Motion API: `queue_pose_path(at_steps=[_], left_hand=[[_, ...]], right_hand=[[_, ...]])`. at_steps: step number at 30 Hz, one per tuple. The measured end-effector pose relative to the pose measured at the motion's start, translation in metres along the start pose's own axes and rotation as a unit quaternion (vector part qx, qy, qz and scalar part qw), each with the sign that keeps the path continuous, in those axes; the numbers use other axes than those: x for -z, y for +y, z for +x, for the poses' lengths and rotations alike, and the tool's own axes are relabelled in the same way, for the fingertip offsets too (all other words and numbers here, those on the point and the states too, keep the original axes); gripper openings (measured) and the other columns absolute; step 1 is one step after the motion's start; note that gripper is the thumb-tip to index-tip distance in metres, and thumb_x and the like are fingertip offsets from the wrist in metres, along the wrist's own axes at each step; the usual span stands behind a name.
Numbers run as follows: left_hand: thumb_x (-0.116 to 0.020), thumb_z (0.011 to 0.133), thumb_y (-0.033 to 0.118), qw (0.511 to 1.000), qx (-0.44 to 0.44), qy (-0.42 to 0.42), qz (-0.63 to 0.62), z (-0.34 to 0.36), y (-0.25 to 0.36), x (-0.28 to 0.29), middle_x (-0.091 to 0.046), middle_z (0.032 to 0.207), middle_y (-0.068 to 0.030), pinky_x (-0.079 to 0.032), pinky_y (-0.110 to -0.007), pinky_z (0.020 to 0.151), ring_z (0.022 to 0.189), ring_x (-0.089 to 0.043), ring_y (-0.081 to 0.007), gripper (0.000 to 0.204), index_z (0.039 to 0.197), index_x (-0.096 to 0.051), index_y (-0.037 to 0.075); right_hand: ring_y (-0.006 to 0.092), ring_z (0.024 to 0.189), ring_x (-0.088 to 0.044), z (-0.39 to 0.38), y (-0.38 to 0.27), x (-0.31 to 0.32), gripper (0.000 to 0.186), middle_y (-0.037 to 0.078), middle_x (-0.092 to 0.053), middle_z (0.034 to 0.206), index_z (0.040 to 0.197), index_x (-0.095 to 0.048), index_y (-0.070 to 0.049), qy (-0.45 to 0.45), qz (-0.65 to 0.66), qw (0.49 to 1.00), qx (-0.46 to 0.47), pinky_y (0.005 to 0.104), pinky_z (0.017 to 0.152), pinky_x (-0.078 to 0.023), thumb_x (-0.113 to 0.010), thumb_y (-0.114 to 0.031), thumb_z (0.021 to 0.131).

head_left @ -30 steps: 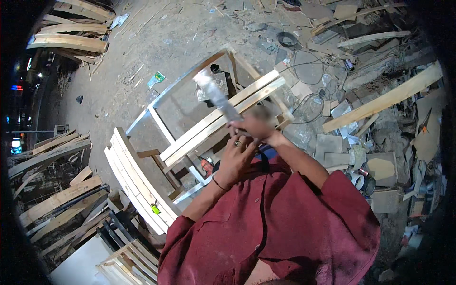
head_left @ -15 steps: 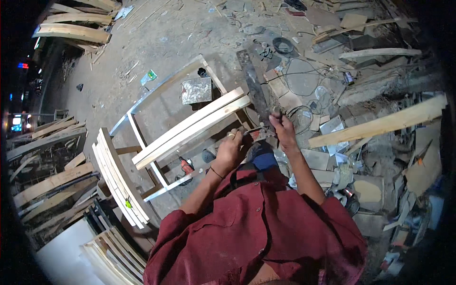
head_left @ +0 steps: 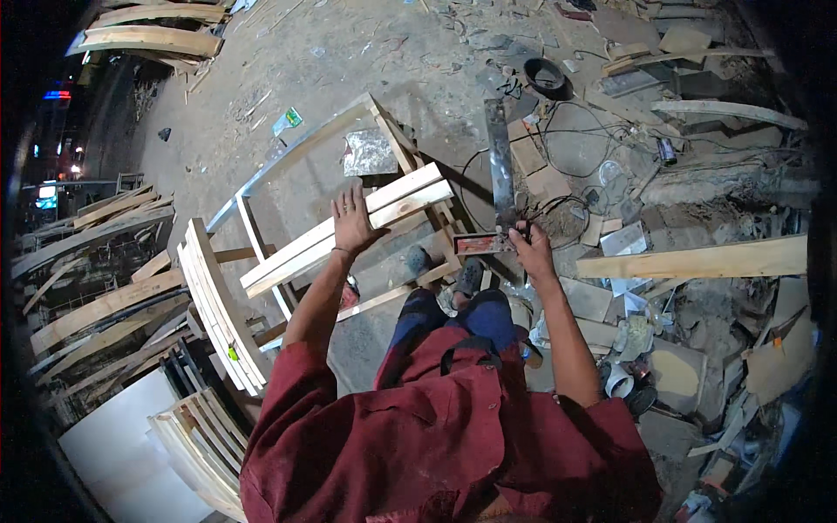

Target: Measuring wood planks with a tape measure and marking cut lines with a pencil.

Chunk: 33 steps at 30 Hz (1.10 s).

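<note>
Left hand (head_left: 353,228) moved onto paired boards (head_left: 410,195), fingers (head_left: 350,203) spread, right hand (head_left: 534,250) still gripping metal square (head_left: 501,166)

My left hand (head_left: 354,225) lies palm down, fingers (head_left: 350,200) reaching forward (the thumb (head_left: 378,234) juts out to the right). My right hand (head_left: 534,251) is curled in a grip, and both my forearms (head_left: 564,336) slant inward from the elbows.

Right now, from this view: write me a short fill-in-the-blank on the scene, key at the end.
1. The right hand holds a metal square whose two straight arms form the letter ____.
2. The left hand lies over ____ straight boards.
3. The shirt is dark ____ in colour.

Missing words: L; two; red.
</note>
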<state>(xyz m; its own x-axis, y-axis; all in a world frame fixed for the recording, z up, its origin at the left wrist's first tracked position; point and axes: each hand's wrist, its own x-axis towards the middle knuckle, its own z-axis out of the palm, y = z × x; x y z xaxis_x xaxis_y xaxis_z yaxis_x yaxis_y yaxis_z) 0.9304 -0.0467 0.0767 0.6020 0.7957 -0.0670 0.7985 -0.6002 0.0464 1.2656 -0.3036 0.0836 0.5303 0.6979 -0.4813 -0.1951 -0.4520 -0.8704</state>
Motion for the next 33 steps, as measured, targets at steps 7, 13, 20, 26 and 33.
queue_pose_path(at_steps=[7, 13, 20, 26, 33], left_hand=[[-0.085, 0.072, 0.050, 0.998, -0.002, -0.049, -0.037, 0.016, -0.006, -0.007, -0.058, 0.122, -0.0203, -0.043, -0.048, 0.098, 0.114, -0.055, -0.0384, 0.081, 0.127, -0.053, -0.001], [-0.085, 0.072, 0.049, 0.999, -0.036, 0.002, -0.029, 0.016, -0.009, -0.032, -0.059, 0.120, -0.0196, -0.042, -0.050, 0.095, 0.111, -0.055, -0.0388, 0.089, 0.135, -0.049, -0.003], [-0.084, 0.073, 0.050, 0.998, -0.054, 0.028, -0.022, 0.015, -0.014, -0.029, -0.058, 0.119, -0.0189, -0.041, -0.050, 0.095, 0.108, -0.056, -0.0375, 0.093, 0.139, -0.047, -0.004], [-0.082, 0.077, 0.050, 0.998, -0.037, -0.047, 0.010, 0.020, -0.013, -0.021, -0.056, 0.127, -0.0184, -0.039, -0.051, 0.099, 0.115, -0.054, -0.0353, 0.090, 0.141, -0.048, -0.003], [-0.079, 0.079, 0.053, 0.998, -0.032, -0.047, 0.035, 0.024, -0.012, -0.019, -0.057, 0.127, -0.0164, -0.039, -0.052, 0.097, 0.114, -0.054, -0.0342, 0.089, 0.143, -0.047, 0.002]], right_hand=[[0.0295, 0.097, -0.068, 0.058, 0.036, -0.023, 0.032, 0.019, -0.072, 0.102, 0.108, -0.069, 0.001, 0.020, -0.056, 0.993, 0.098, 0.0408, 0.086, -0.051, -0.071, -0.028, 0.094], [0.0293, 0.087, -0.071, 0.124, 0.048, -0.077, 0.027, 0.018, -0.073, 0.095, 0.109, -0.070, 0.001, 0.055, -0.104, 0.983, 0.141, 0.0400, 0.078, -0.054, -0.071, -0.020, 0.092], [0.0464, 0.094, -0.066, 0.150, 0.035, -0.128, 0.032, 0.025, -0.070, 0.096, 0.102, -0.066, 0.000, 0.049, -0.191, 0.969, 0.149, 0.0517, 0.080, -0.052, -0.069, -0.031, 0.091], [0.0470, 0.098, -0.065, 0.160, 0.049, -0.132, 0.039, 0.028, -0.069, 0.101, 0.107, -0.067, 0.000, 0.039, -0.209, 0.963, 0.165, 0.0522, 0.082, -0.052, -0.068, -0.036, 0.093], [0.0346, 0.096, -0.071, 0.149, 0.032, -0.135, 0.026, 0.019, -0.074, 0.101, 0.110, -0.071, 0.000, 0.042, -0.218, 0.961, 0.166, 0.0416, 0.085, -0.054, -0.071, -0.021, 0.093]])
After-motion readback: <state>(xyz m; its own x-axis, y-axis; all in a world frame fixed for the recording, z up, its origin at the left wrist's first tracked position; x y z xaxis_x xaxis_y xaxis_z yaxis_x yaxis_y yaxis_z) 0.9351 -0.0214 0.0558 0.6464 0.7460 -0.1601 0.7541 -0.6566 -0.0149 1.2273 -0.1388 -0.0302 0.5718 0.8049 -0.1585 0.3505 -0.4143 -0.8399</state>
